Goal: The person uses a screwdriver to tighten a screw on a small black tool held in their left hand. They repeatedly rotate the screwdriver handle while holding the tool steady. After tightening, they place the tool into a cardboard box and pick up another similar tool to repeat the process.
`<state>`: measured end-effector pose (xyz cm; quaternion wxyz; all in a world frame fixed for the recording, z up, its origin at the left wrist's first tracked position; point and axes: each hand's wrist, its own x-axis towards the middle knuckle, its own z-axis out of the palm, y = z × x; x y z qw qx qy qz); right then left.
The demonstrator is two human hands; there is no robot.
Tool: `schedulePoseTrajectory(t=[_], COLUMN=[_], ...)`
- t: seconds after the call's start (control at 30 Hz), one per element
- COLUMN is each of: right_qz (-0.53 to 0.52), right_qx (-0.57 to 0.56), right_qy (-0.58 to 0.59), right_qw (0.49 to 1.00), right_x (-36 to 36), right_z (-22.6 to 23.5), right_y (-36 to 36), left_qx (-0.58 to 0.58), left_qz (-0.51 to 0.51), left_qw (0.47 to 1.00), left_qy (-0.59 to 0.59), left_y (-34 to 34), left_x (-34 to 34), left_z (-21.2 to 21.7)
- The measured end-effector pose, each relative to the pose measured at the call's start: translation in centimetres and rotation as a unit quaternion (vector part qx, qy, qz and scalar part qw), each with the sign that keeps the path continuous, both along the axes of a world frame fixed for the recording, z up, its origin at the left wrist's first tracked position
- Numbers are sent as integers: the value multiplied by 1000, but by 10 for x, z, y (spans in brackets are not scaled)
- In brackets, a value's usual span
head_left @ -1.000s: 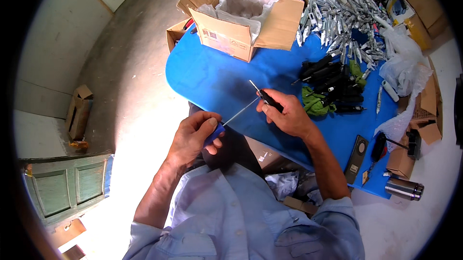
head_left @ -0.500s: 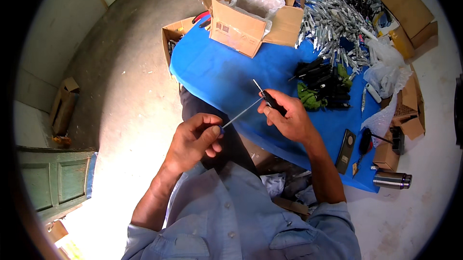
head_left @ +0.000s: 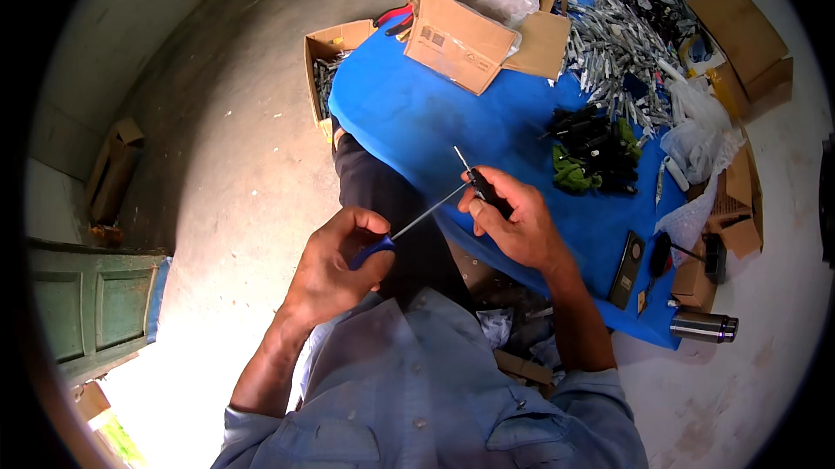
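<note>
My left hand is closed around the blue handle of a screwdriver. Its long thin shaft slants up and right, and the tip meets a small black cylindrical part. That part is pinched in the fingers of my right hand, and a thin metal rod sticks up out of its far end. Both hands are raised over my lap at the table's near edge. Whether the screwdriver tip sits in a screw is too small to tell. Beyond my right hand, a pile of similar black parts rests on a green cloth.
On the blue-covered table stand an open cardboard box and a large heap of silvery metal parts. A phone and a steel flask lie at the right. Another box of parts is beside the table's left edge.
My left fingers have loosened and shifted on the screwdriver, so more of the blue handle shows. The view has tilted slightly; the black part stays in my right hand.
</note>
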<state>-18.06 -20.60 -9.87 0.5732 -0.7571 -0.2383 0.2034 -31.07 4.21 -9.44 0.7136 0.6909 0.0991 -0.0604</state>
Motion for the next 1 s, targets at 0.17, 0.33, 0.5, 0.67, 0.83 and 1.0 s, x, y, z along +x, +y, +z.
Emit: schedulePoseTrajectory(t=[0.17, 0.33, 0.5, 0.67, 0.83, 1.0], right_qz=[12, 15, 22, 22, 20, -17], right_qx=[3, 25, 31, 30, 32, 28], right_qy=[-15, 30, 52, 91, 78, 58], right_qw=[1000, 999, 998, 995, 996, 998], right_x=[-1, -8, -15, -17, -10, 7], right_z=[1, -16, -44, -43, -47, -43], right_y=[8, 21, 31, 38, 36, 25], left_qx=[-17, -50, 81, 107, 36, -41], left_qz=[5, -6, 18, 22, 24, 12], left_qw=[1000, 993, 995, 994, 998, 992], left_qy=[11, 109, 50, 15, 50, 116], left_y=[6, 20, 21, 25, 24, 16], left_x=[-8, -12, -23, -33, -27, 6], left_z=[-9, 0, -4, -24, -27, -20])
